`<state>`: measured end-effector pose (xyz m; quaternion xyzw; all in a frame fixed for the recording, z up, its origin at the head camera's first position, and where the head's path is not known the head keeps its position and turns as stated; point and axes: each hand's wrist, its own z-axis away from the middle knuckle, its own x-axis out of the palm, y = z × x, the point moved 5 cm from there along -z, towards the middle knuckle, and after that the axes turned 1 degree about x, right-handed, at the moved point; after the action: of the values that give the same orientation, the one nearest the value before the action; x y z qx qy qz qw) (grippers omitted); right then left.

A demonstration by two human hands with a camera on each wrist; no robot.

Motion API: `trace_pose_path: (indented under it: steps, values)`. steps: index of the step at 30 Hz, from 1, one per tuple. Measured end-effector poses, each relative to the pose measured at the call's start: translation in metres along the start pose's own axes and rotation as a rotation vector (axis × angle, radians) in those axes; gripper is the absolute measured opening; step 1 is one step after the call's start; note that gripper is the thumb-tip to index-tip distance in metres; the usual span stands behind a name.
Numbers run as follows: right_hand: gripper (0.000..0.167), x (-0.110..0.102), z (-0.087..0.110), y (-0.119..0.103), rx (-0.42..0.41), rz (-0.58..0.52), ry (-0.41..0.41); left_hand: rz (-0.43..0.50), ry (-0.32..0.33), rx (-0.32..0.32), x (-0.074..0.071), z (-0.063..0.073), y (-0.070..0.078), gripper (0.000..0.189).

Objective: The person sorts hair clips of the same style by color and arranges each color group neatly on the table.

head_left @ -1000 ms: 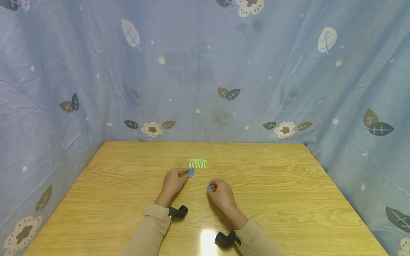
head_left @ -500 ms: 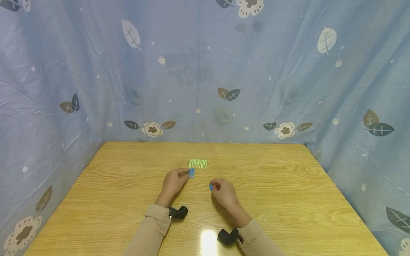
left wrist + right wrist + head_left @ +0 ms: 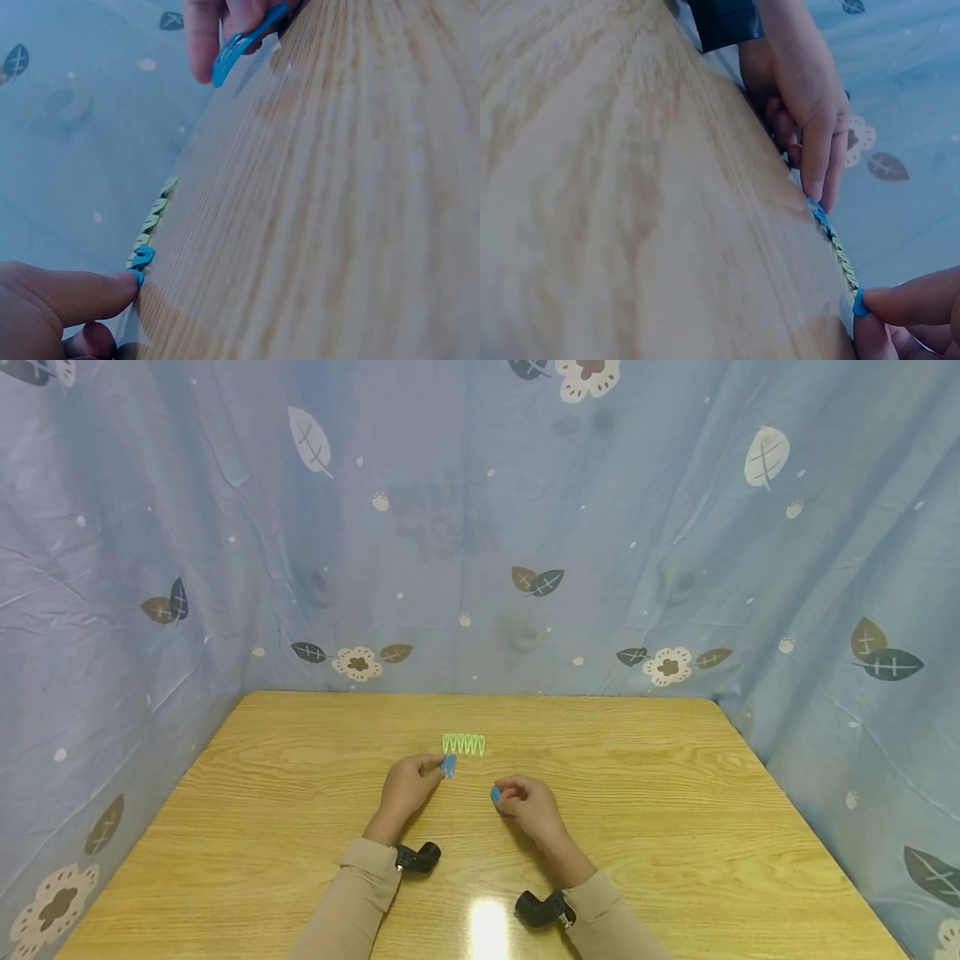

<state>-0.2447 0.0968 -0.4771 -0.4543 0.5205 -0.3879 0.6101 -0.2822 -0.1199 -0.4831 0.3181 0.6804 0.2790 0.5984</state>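
Two blue snap hair clips lie side by side on the wooden table, just in front of a row of several light green snap hair clips. The thumb and index finger of my left hand pinch the leftmost blue clip by its ends, partly covering it. To the right, my right hand pinches another blue hair clip, held tilted just above the table. In the right wrist view, that held clip shows between thumb and fingertip.
The wooden table has a glare spot near its front. Blue patterned curtains stand behind it and along both sides. A black wrist camera sits on the left wrist, another black wrist camera on the right.
My right hand has shifted slightly to the right with its blue hair clip, turning the clip as it moves. The left hand stays on the blue clips in the same place.
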Motion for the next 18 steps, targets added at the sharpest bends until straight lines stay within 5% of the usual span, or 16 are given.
trace_pose_path:
  steps: [7, 13, 18]
  values:
    - [0.029, -0.002, 0.015, -0.025, -0.007, -0.075, -0.007, 0.007, -0.003, 0.009, -0.001, 0.000, 0.001, 0.028]
    - [0.028, -0.001, 0.001, 0.000, 0.009, -0.089, 0.041, 0.008, -0.007, 0.008, 0.001, 0.000, 0.000, 0.029]
    - [0.029, 0.000, -0.002, -0.002, 0.018, -0.085, 0.058, 0.014, -0.005, 0.002, 0.000, -0.001, 0.000, 0.029]
